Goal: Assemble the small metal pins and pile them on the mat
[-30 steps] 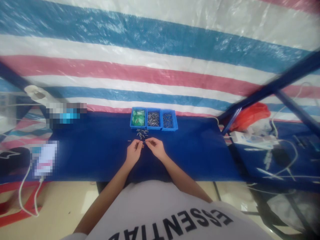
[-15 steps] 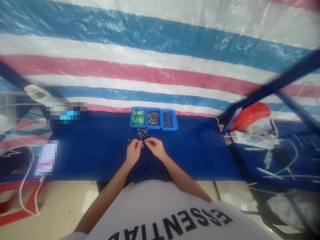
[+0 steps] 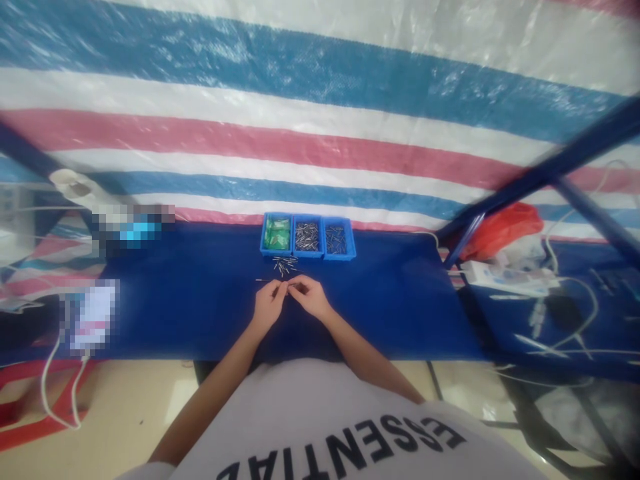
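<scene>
My left hand (image 3: 269, 301) and my right hand (image 3: 311, 296) meet over the blue table, fingertips pinched together and touching. Whatever is between the fingers is too small to make out. A thin metal pin (image 3: 260, 280) shows just left of my left hand; whether it lies on the table or sticks out from the fingers I cannot tell. Beyond my fingertips lies a loose pile of slim metal pins (image 3: 285, 265). Behind it three blue bins stand side by side: a left bin (image 3: 276, 253) with green packets, a middle bin (image 3: 307, 255) and a right bin (image 3: 341, 257) with small metal parts.
A striped plastic sheet (image 3: 300, 140) hangs behind the blue table (image 3: 190, 300). On the right are a dark blue frame post (image 3: 540, 167), a red bag (image 3: 505, 230), a white power strip (image 3: 510, 279) and cables. A blurred-out white object (image 3: 94, 313) with a cable lies at the left.
My right hand has come in a little to the left, closing the small gap between the fingertips. A thin piece seen between them before is now mostly hidden.
</scene>
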`<state>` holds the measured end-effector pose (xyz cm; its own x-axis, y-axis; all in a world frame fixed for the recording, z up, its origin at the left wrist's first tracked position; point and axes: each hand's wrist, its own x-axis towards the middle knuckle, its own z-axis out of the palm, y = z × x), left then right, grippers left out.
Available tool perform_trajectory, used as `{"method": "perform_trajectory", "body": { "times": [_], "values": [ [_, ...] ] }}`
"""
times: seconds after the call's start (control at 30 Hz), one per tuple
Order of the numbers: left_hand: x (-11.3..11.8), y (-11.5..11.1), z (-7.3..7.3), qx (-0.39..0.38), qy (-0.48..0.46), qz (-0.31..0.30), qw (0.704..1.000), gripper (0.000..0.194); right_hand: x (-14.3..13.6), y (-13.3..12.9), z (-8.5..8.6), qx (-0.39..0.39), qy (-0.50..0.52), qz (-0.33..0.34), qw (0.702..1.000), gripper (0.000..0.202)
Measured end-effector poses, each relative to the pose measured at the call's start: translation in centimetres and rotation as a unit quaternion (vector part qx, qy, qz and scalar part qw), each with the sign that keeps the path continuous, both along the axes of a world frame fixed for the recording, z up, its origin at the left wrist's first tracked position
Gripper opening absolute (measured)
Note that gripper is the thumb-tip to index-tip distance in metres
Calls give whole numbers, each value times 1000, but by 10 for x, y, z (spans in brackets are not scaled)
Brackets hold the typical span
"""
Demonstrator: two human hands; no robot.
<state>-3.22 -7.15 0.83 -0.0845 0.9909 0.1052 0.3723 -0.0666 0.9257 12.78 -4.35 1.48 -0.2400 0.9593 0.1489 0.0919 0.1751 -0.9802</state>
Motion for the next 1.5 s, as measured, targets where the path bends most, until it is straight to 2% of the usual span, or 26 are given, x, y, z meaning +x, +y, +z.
{"method": "perform_trajectory", "body": {
  "times": [0.23,0.37,0.6,1.03,1.3,1.5],
  "values": [
    [0,0,-5,-19,-53,-2,998,23,0,0,0,33,-29,-36,998,19],
    [2,0,-7,-7,-40,-9,999,18,0,0,-7,4,-2,-45,999,19],
    [6,-1,-4,-1,2,-12,1000,23,0,4,-18,-46,69,-36,996,27],
    [4,-1,-2,-22,-31,-3,999,27,1,2,-12,-72,21,-38,996,32],
    [3,-1,3,-27,2,-6,1000,38,1,2,-13,-67,-4,-29,997,42],
    [2,-1,-3,-23,-25,-16,999,30,3,2,-6,-62,7,-31,998,44]
  ]
}}
